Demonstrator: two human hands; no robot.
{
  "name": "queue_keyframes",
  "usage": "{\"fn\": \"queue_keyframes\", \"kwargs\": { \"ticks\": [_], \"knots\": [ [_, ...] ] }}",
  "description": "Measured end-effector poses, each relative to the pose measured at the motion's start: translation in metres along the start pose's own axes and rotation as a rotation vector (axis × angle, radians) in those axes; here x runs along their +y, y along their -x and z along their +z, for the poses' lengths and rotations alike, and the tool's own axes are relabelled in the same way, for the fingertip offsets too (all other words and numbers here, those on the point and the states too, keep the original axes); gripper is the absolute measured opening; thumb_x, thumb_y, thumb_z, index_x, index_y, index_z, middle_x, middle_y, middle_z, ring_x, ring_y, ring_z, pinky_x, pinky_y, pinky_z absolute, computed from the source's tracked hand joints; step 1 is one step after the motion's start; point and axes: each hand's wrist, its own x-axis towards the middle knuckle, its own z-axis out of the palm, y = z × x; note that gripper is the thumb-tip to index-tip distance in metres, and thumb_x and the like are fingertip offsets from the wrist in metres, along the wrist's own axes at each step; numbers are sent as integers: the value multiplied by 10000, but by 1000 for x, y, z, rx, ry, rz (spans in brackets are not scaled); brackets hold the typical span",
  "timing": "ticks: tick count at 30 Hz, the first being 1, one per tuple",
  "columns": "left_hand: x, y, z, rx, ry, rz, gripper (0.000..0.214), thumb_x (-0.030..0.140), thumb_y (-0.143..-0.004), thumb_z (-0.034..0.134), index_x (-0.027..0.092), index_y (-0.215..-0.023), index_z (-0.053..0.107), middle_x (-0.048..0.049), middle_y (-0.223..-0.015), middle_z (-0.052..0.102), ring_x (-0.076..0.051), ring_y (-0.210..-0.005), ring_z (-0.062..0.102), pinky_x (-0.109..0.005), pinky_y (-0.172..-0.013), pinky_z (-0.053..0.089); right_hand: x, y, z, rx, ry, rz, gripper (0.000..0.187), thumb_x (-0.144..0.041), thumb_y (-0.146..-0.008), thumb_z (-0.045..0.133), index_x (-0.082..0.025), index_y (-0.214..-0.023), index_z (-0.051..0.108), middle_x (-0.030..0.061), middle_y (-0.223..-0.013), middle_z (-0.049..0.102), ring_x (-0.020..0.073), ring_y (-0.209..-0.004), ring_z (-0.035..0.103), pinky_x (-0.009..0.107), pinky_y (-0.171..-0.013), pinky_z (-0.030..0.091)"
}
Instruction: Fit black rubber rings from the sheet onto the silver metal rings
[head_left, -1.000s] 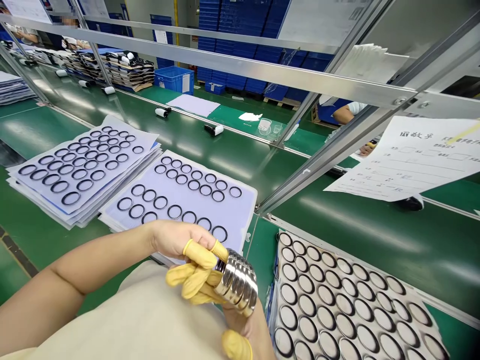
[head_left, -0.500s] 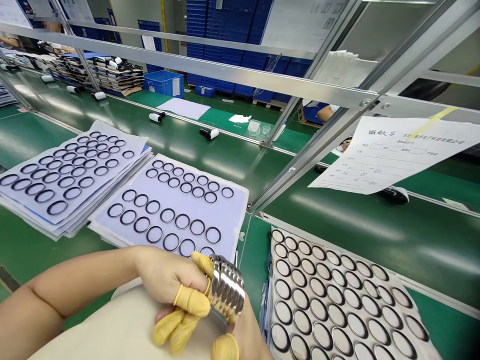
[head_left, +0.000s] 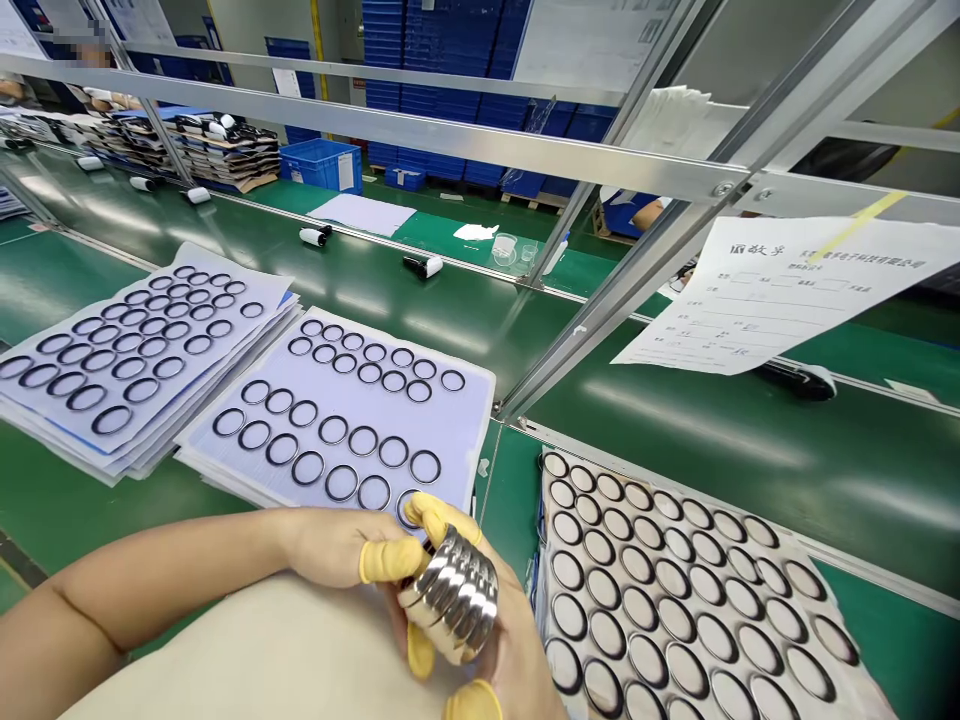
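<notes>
A short stack of shiny metal rings [head_left: 456,597] is held between my two hands, low in the middle of the view. My right hand [head_left: 517,635] is wrapped round the stack from the right, with yellow finger cots on its fingertips. From the left, my left hand [head_left: 349,548] closes on the near end of the stack, its cot-covered thumb against the end ring. Some of the fingers are hidden behind the rings. Just beyond my hands lies a white sheet [head_left: 375,412] with dark-edged rings in rows, its nearest ring partly covered by my fingers.
At the left is a pile of white sheets [head_left: 176,262] with more rings on top. A brownish sheet [head_left: 814,640] full of rings lies at the right. A slanted metal post [head_left: 570,345] rises behind, with a hanging paper form [head_left: 780,300]. Black-and-white items sit on the green surface beyond.
My left hand's fingers have shifted from in front of the stack to its end and underside. The ring stack has tilted and moved slightly lower, and the view has shifted a little.
</notes>
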Motion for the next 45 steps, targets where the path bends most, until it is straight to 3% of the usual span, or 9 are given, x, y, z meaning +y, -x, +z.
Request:
{"fn": "queue_keyframes", "kwargs": {
  "ticks": [9,18,22,29,32,35,38,42,45],
  "knots": [
    [4,-6,2,212,137,-182,291,417,-713,772,133,-768,741,19,-690,671,-130,-717,625,-245,-799,513,11,-1,-1,5,192,-158,934,-809,-640,573,-235,-1373,494,141,-1423,507,404,-1366,375,559,-1112,334],
    [11,-5,-6,183,-101,-116,272,394,-730,770,128,-737,710,9,-689,628,-116,-708,556,-198,-725,488,17,-9,1,-48,378,-433,900,-692,-709,649,-236,-1442,397,158,-1412,495,405,-1278,492,563,-1106,334],
    [20,-4,-8,146,-251,24,394,473,-853,620,113,-711,690,-64,-748,660,-150,-717,580,-259,-734,509,16,-5,3,-53,327,-291,973,-639,-707,696,-218,-1492,305,175,-1507,371,405,-1300,471,491,-1024,467],
    [46,6,-5,273,-660,156,239,111,-905,508,123,-818,730,-131,-1060,708,-197,-991,652,-277,-903,501,10,4,5,-9,248,-195,377,-483,-866,614,-338,-1211,648,38,-1603,212,360,-1385,367,515,-1111,349],
    [48,11,-4,304,-799,167,241,64,-896,504,119,-862,737,-130,-1051,716,-187,-997,661,-256,-891,512,9,3,-2,75,159,-151,357,-478,-872,610,-323,-1190,661,91,-1460,467,317,-1264,523,457,-1023,456],
    [47,14,-3,312,-886,185,236,55,-891,508,95,-857,738,-156,-1053,712,-194,-986,669,-258,-866,530,10,3,-10,120,12,-112,261,-434,-870,633,-332,-1101,695,40,-871,725,203,-788,680,312,-721,551],
    [46,14,-2,315,-956,202,244,29,-878,501,88,-849,735,-169,-1102,702,-209,-1019,668,-273,-874,538,12,5,-13,-9,-117,3,269,-473,-863,630,-303,-1058,703,-33,-556,623,129,-502,554,258,-579,482],
    [44,11,-1,315,-1078,234,298,-64,-799,490,103,-867,727,-146,-1149,692,-207,-1021,673,-267,-880,537,10,3,-4,-267,-265,225,438,-618,-783,646,-214,-933,724,12,-613,679,137,-545,578,284,-649,487],
    [42,8,0,303,-1132,273,271,-53,-791,510,110,-853,718,-137,-1138,696,-196,-982,683,-249,-850,542,8,-4,8,-331,-365,262,426,-596,-755,693,-202,-908,740,49,-731,744,171,-666,664,302,-713,517]
  ]
}}
